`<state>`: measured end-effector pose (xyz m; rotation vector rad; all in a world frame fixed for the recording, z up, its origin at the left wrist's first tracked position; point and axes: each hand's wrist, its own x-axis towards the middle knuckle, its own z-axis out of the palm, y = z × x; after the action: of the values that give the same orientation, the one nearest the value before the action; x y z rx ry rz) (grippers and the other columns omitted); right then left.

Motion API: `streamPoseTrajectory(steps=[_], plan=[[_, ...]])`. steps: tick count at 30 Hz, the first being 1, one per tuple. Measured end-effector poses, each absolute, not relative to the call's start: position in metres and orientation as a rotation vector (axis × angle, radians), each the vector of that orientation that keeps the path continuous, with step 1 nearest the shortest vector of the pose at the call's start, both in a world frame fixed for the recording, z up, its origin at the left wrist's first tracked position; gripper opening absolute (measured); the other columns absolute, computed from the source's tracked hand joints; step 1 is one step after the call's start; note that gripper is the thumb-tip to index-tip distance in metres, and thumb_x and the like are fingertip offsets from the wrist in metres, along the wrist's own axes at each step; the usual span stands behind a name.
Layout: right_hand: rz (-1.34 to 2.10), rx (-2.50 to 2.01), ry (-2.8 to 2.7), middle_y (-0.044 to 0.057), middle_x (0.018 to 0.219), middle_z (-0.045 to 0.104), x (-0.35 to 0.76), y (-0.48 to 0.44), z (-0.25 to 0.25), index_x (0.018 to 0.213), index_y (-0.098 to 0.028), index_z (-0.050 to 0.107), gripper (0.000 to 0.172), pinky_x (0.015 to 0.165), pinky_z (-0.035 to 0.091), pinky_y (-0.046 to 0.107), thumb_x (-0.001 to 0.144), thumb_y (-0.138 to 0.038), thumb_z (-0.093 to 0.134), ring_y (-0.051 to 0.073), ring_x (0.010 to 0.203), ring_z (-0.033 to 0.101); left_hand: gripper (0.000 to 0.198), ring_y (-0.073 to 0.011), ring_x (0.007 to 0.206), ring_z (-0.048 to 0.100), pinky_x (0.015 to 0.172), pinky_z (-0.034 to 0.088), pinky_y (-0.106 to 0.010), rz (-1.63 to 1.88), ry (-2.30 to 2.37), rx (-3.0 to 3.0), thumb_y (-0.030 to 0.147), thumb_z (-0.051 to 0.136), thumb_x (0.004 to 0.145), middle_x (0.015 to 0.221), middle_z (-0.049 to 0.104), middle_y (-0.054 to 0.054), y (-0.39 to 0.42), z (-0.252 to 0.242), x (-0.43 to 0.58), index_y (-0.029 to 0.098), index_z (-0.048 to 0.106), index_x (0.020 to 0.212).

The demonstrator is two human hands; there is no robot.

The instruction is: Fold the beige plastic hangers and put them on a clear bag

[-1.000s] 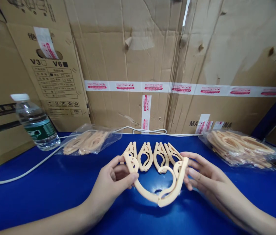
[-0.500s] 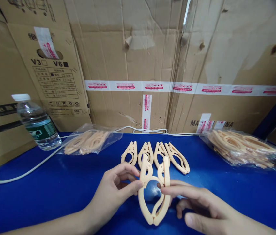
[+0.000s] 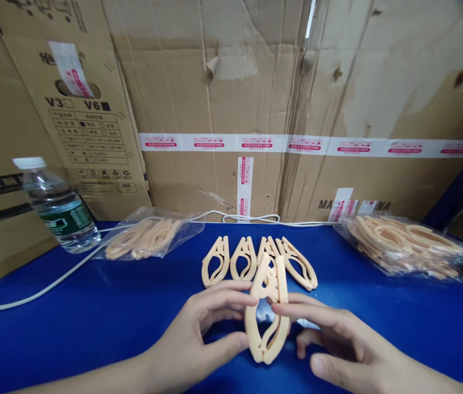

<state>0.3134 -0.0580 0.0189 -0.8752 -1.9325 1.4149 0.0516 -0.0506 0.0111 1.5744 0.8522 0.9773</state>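
A beige folding clothes hanger [image 3: 283, 328] stands tilted in front of me, folded to a narrow pointed oval, its two arms close together at the top. My left hand [image 3: 210, 323] grips its left side, with fingertips high on the arm and the thumb lower down. On the other side, my right hand [image 3: 334, 334] holds the right arm, the index fingertip reaching to the inner opening; its thumb is stretched out away from the hanger. Behind it, several matching folded hangers [image 3: 215, 262] lie in a row, one partly hidden by the held one.
A clear plastic bag of hangers [image 3: 153, 238] lies at the back left, and a fuller bag [image 3: 399, 243] at the back right. A water bottle [image 3: 61, 210] stands at the left. A white cable [image 3: 42, 295] crosses the blue table [image 3: 125, 312], before cardboard walls [image 3: 215, 93].
The hanger's arms have come closer together at the top, narrowing its opening. My left hand has moved right with the left arm, and its thumb has slid lower.
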Motion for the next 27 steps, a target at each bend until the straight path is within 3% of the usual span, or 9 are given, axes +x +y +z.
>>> streamPoseTrajectory(steps=[4, 9, 16, 20, 23, 27], plan=[[1.366, -0.936, -1.906, 0.006, 0.145, 0.047, 0.314, -0.058, 0.019, 0.128, -0.038, 0.058, 0.043, 0.092, 0.054, 0.040, 0.086, -0.037, 0.064, 0.026, 0.116, 0.059, 0.035, -0.0271, 0.111, 0.063, 0.097, 0.053, -0.038, 0.958, 0.829, 1.537, 0.017, 0.072, 0.076, 0.135, 0.053, -0.009, -0.050, 0.010, 0.050, 0.025, 0.071, 0.109], [1.316, -0.961, -1.908, 0.007, 0.143, 0.049, 0.315, -0.057, 0.017, 0.129, -0.036, 0.058, 0.044, 0.091, 0.054, 0.040, 0.086, -0.040, 0.063, 0.026, 0.110, 0.063, 0.037, -0.0258, 0.114, 0.062, 0.100, 0.050, -0.038, 0.973, 0.833, 1.479, 0.019, 0.073, 0.076, 0.137, 0.052, -0.007, -0.047, 0.006, 0.049, 0.028, 0.069, 0.112], [1.309, -1.023, -2.004, 0.005, 0.147, 0.044, 0.320, -0.060, 0.019, 0.128, -0.036, 0.059, 0.042, 0.100, 0.047, 0.041, 0.086, -0.041, 0.063, 0.029, 0.130, 0.047, 0.050, -0.0281, 0.128, 0.050, 0.105, 0.046, -0.042, 0.906, 0.775, 1.597, 0.015, 0.072, 0.077, 0.145, 0.047, -0.005, -0.052, 0.003, 0.046, 0.034, 0.063, 0.123], [1.304, -1.009, -1.968, 0.005, 0.142, 0.050, 0.322, -0.059, 0.020, 0.125, -0.037, 0.060, 0.039, 0.097, 0.049, 0.041, 0.087, -0.041, 0.063, 0.027, 0.118, 0.057, 0.059, -0.0311, 0.135, 0.041, 0.105, 0.043, -0.046, 0.918, 0.823, 1.734, 0.021, 0.076, 0.074, 0.147, 0.045, -0.003, -0.060, 0.004, 0.043, 0.039, 0.059, 0.127], [1.330, -0.998, -1.942, 0.003, 0.137, 0.054, 0.322, -0.058, 0.020, 0.124, -0.038, 0.060, 0.038, 0.092, 0.053, 0.038, 0.087, -0.042, 0.063, 0.023, 0.108, 0.061, 0.060, -0.0331, 0.135, 0.041, 0.111, 0.032, -0.051, 0.972, 0.902, 1.881, 0.027, 0.078, 0.072, 0.142, 0.051, -0.003, -0.064, 0.006, 0.043, 0.041, 0.058, 0.127], [1.461, -0.988, -1.911, 0.005, 0.129, 0.058, 0.323, -0.056, 0.019, 0.122, -0.035, 0.061, 0.037, 0.082, 0.055, 0.037, 0.087, -0.045, 0.062, 0.020, 0.092, 0.063, 0.067, -0.0364, 0.139, 0.032, 0.113, 0.020, -0.057, 0.825, 0.733, 2.031, 0.039, 0.074, 0.076, 0.147, 0.044, -0.006, -0.056, 0.007, 0.044, 0.033, 0.050, 0.138]])
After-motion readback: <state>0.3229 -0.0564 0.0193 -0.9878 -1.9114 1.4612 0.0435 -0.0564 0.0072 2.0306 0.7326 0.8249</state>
